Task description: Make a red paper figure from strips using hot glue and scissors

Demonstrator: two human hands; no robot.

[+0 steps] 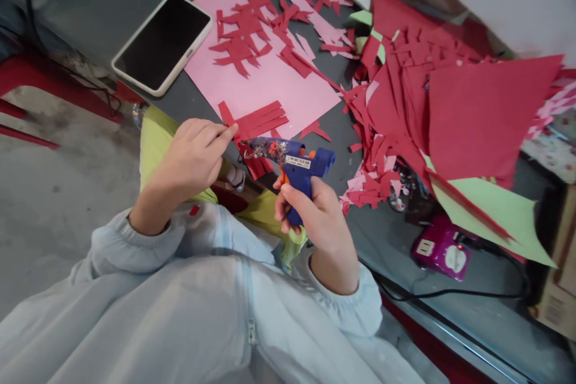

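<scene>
1 right hand (317, 213), center, clenched on 1 blue glue gun (299, 173). 1 left hand (193, 150), center-left, fingertips at red slit paper (265, 119), center; pinch unclear. 1 pink sheet (213, 85), upper center. 1 smartphone (162, 42), upper left.

The blue glue gun (299, 169) points its nozzle toward nine o'clock, near the red paper (261, 120). The paper's slit strips fan toward two o'clock.
</scene>
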